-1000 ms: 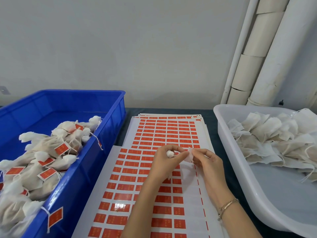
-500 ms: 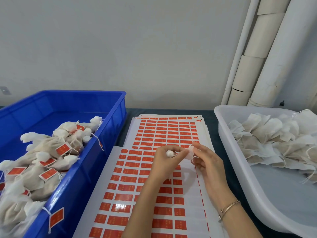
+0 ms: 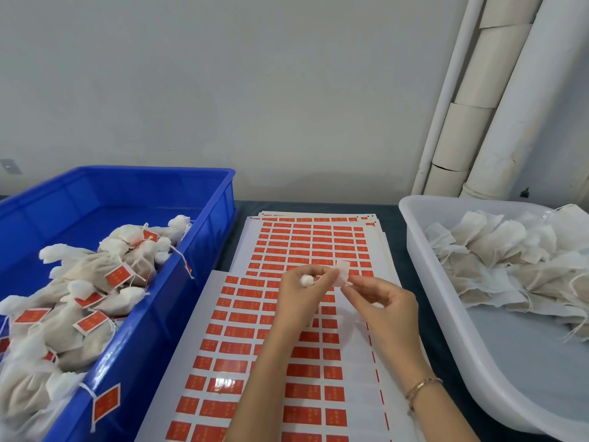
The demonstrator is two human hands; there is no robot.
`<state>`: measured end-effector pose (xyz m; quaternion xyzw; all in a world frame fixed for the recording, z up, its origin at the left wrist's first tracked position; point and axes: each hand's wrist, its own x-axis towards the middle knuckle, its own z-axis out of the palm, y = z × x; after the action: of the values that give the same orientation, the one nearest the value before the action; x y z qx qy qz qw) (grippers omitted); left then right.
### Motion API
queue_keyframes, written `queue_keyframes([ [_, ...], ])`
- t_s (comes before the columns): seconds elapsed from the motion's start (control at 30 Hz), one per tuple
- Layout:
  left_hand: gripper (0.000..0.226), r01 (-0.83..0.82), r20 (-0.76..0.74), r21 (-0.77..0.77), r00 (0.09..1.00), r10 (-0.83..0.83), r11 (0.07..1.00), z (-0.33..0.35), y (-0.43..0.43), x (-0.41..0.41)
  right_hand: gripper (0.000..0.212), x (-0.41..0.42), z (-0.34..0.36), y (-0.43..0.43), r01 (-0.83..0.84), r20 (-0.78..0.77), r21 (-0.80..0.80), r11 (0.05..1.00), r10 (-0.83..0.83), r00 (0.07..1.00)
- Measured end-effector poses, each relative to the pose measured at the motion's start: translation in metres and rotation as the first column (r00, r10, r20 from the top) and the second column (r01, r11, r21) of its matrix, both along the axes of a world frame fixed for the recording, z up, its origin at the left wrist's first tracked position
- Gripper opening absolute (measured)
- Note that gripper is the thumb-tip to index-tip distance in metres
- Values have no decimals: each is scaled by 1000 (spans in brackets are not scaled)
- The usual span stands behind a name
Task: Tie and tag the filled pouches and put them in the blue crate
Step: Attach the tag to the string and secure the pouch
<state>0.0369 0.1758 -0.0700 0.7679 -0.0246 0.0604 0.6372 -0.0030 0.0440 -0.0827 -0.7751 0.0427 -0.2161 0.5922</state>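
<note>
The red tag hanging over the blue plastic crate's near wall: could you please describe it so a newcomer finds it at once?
Start at the blue plastic crate on the left. On its near outer wall, a red rectangular tag dangles by white string. Unlike the other red tags, it hangs outside the crate.

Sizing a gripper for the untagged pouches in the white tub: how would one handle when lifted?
Probably floppy: the untagged pouches lie crumpled and slumped in the white tub. Likely light, thin fabric. Loose strings may snag neighbours.
</note>
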Motion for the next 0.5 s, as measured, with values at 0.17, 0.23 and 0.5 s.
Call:
queue_keyframes([
  [0.17,11,7,-8,15,1000,-7,1000,0,-1,-1,21,-1,-2,0,30,48,-67,997,-27,998],
  [0.23,9,4,-8,27,1000,-4,1000,1,-1,0,16,0,-3,-1,40,59,-82,996,-35,998],
  [0.5,5,-25,84,99,996,17,995,-1,-2,-1,12,-2,-1,3,31,138,-214,976,-1,990],
])
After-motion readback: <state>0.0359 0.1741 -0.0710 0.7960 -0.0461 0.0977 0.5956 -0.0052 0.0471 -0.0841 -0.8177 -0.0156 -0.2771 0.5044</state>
